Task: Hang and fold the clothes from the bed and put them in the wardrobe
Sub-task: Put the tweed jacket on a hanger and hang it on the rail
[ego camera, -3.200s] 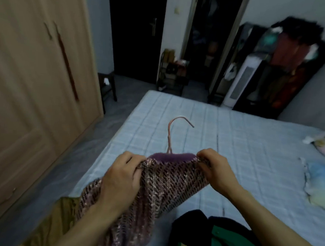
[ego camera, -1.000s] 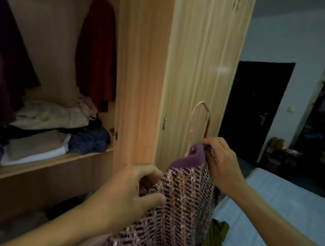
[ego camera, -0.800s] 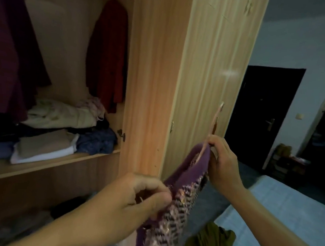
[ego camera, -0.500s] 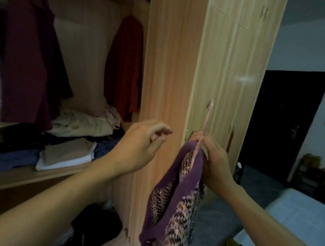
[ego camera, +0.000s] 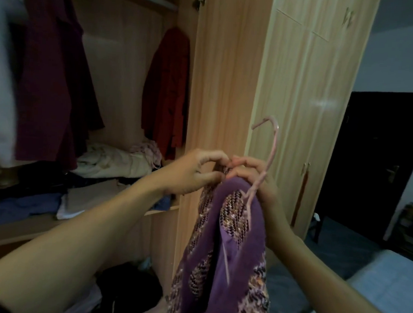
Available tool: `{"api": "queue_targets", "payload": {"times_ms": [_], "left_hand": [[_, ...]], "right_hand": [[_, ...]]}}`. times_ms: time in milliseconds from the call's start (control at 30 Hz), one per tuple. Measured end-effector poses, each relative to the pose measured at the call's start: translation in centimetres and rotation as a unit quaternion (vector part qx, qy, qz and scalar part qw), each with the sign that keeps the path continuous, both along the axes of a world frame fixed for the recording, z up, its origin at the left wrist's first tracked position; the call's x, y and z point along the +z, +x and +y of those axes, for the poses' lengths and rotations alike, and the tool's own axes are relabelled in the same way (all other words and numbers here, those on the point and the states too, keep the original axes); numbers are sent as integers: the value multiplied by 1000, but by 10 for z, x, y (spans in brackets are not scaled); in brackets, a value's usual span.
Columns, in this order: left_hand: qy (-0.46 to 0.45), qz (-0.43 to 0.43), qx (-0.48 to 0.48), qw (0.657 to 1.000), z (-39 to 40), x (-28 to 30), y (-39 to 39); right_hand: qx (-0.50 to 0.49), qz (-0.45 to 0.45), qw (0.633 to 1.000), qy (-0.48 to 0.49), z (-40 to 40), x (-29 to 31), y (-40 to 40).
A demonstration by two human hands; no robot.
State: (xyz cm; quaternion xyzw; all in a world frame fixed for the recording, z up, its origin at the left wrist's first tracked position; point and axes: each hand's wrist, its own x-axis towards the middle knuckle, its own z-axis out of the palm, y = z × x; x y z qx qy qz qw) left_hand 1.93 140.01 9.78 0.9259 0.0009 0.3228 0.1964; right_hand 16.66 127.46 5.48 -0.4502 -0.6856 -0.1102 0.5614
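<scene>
Holding a purple knit garment on its pink hanger before the open wardrobe.
We are reaching our left hand across, fingertips pinching the garment's top edge, while our right hand is curling round the collar under the hanger's neck, hook pointing up.

Purple knitted garment with a woven pink-and-dark pattern hangs on a pink hanger, drooping straight down below the grip, its plain purple collar band bunched right at the fingers. The hanger's hook rises above the grip, curling left, in front of the light wooden wardrobe.
</scene>
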Motion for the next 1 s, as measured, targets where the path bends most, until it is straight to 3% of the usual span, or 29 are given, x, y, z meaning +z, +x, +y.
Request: {"api": "queue_targets", "payload": {"times_ms": [67, 167, 200, 300, 367, 467, 533, 667, 800, 1000], "left_hand": [[26, -25, 7, 999, 1, -2, -3], [103, -95, 29, 990, 4, -12, -8], [127, -116, 43, 984, 6, -16, -10], [177, -165, 96, 966, 10, -27, -19], [194, -185, 133, 954, 10, -34, -28], [215, -204, 191, 936, 15, -38, -45], [225, -212, 231, 923, 19, -36, -58], [240, -249, 298, 890, 29, -31, -82], [251, -273, 335, 867, 37, -21, -104], [252, -288, 357, 852, 34, -17, -138]], "right_hand": [[-10, 30, 999, -40, 1, 5, 1], [-4, -2, 999, -54, 3, 12, 4], [6, 41, 996, -80, 2, 19, 5], [138, 136, 956, -221, 0, 37, 18], [135, 49, 949, -281, 1, 34, 28], [4, 8, 970, -241, -19, 7, 43], [-30, -20, 959, -280, -31, -5, 57], [-9, 34, 966, -257, -53, -7, 58], [-19, 12, 977, -211, -61, -22, 32], [-171, -75, 977, -104, -44, -23, -1]]}}
